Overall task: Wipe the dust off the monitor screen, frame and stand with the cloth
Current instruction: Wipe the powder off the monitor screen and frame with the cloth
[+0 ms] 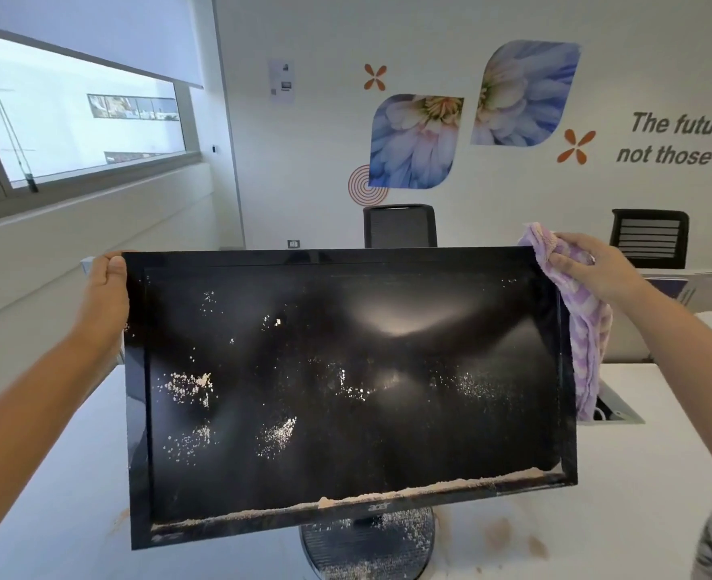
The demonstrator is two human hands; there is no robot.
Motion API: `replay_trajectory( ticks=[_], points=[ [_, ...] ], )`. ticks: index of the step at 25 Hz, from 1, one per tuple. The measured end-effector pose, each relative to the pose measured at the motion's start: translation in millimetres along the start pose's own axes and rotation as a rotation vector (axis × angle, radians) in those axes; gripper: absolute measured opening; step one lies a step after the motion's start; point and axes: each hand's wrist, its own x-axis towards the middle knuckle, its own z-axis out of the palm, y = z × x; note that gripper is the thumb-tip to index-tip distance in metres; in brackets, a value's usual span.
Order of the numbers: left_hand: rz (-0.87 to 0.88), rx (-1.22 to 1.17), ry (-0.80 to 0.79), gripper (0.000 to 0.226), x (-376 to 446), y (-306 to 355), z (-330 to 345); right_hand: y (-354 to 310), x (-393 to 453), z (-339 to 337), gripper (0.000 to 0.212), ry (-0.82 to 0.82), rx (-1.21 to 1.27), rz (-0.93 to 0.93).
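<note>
Currently: your two hands at the monitor's (348, 391) top corners.
Your left hand (107, 286) curls its fingers round the monitor's upper-left edge, arm stretched forward; your right hand (588, 265) pinches the purple cloth (584, 328) at the upper-right corner, cloth hanging beside the frame. Powdery dust (346, 502) specks the screen, lines its lower frame, dots the round stand (367, 546). White table (53, 496) beneath; two black chairs (400, 226) and a flower-decorated wall behind.

Dusty black monitor (346, 391) tilted on round stand (367, 546); purple cloth (580, 328) at top-right corner
</note>
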Motion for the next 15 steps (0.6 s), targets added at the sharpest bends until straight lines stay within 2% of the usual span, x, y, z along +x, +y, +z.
replay_trajectory(
  ticks=[9, 13, 15],
  points=[
    [0.042, 0.036, 0.014, 0.019, 0, 3, 3, 9, -13, 16, 0.042, 0.124, 0.032, -0.048],
    [0.07, 0.029, -0.009, 0.028, -4, 4, 0, 11, -13, 19, 0.045, 0.175, -0.006, 0.032],
    [0.069, 0.029, -0.015, 0.026, -4, 5, -2, 11, -17, 23, 0.046, 0.215, -0.008, 0.034]
  ],
)
